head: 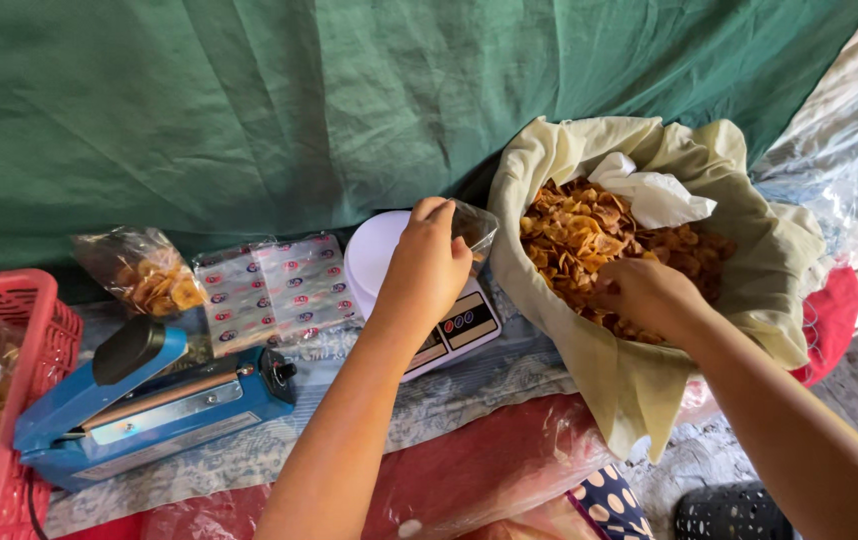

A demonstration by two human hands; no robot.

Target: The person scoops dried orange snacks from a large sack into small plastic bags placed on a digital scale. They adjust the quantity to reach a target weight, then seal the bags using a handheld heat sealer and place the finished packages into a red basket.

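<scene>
My left hand grips the top of a small clear plastic bag and holds it over a white kitchen scale. My right hand is down among golden fried chips, fingers curled into the pile. The chips fill a large container lined with pale yellow cloth. A crumpled white paper lies on top of the chips at the back.
A blue heat sealer lies at the left front. Behind it lie a stack of printed empty bags and a filled bag of chips. A red plastic basket stands at the far left. Green tarp hangs behind.
</scene>
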